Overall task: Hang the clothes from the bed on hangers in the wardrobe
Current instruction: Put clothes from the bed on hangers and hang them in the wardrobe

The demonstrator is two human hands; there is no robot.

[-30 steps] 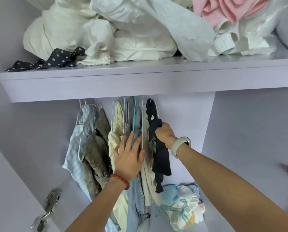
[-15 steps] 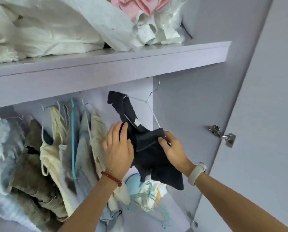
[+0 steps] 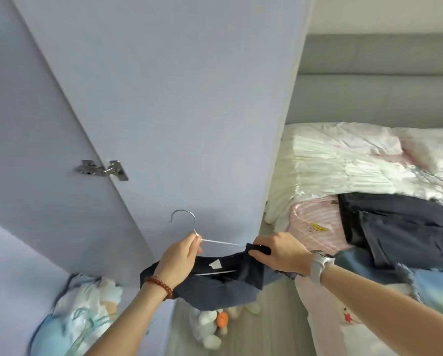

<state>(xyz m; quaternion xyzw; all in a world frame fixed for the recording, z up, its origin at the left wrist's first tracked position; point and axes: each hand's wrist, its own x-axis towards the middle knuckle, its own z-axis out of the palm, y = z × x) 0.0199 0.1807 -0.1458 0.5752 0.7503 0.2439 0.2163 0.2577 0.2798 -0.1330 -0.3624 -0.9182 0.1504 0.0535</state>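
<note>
A thin metal hanger [image 3: 187, 224] with a dark navy garment [image 3: 220, 281] on it is out of the wardrobe, held low in front of the open door. My left hand [image 3: 180, 260] pinches the hanger just below its hook. My right hand [image 3: 279, 253] grips the garment's shoulder at the hanger's right end. To the right, the bed [image 3: 344, 163] carries a pile of clothes: a large dark navy piece [image 3: 400, 227], a pink striped piece [image 3: 315, 224] and light blue denim [image 3: 434, 286].
The lilac wardrobe door [image 3: 179, 98] stands open straight ahead, with a metal hinge [image 3: 103, 169] on it. A bundle of pale blue and white cloth [image 3: 79, 312] lies on the wardrobe floor at lower left. A white stuffed toy [image 3: 210, 327] sits on the floor.
The view swung right from the hanging rail to the door and bed. The hanger with the navy garment came off the rail and now sits low between both hands.
</note>
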